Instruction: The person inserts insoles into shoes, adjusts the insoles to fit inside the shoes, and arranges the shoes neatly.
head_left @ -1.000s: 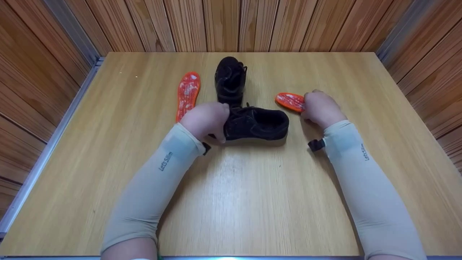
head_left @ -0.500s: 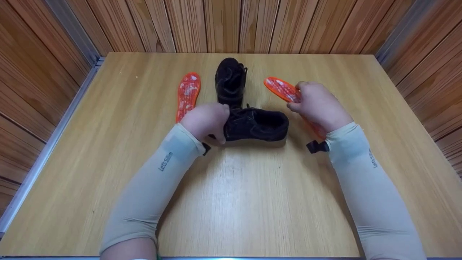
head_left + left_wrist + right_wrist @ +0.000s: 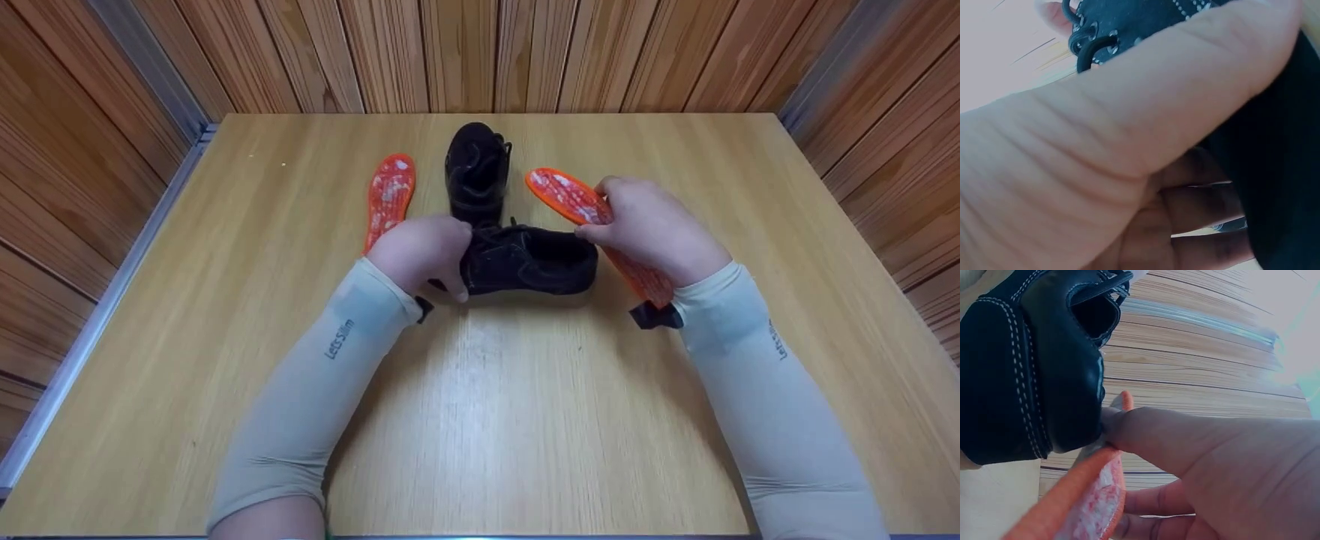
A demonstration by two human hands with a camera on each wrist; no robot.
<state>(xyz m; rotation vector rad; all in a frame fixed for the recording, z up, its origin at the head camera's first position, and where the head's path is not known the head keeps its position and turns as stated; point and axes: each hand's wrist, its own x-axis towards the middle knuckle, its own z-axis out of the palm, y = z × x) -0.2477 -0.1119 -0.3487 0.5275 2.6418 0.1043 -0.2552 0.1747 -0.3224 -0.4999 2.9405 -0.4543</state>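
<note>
A black lace-up shoe lies crosswise at mid-table, its opening to the right. My left hand grips its toe end, thumb along the near side; the left wrist view shows the fingers curled around the dark toe. To the right, my right hand pinches an orange-rimmed insole with a red and white face. The insole slants from upper left down under the wrist, close beside the shoe's heel. In the right wrist view the thumb presses the insole right at the heel's edge.
A second black shoe stands behind, toe toward the back wall. Left of it lies another orange insole, its lower end hidden by my left hand. Wooden plank walls enclose the table at the back and sides.
My right hand has lifted the insole, turned it to a slant and carried it left toward the shoe's heel. The left hand keeps its grip on the shoe toe.
</note>
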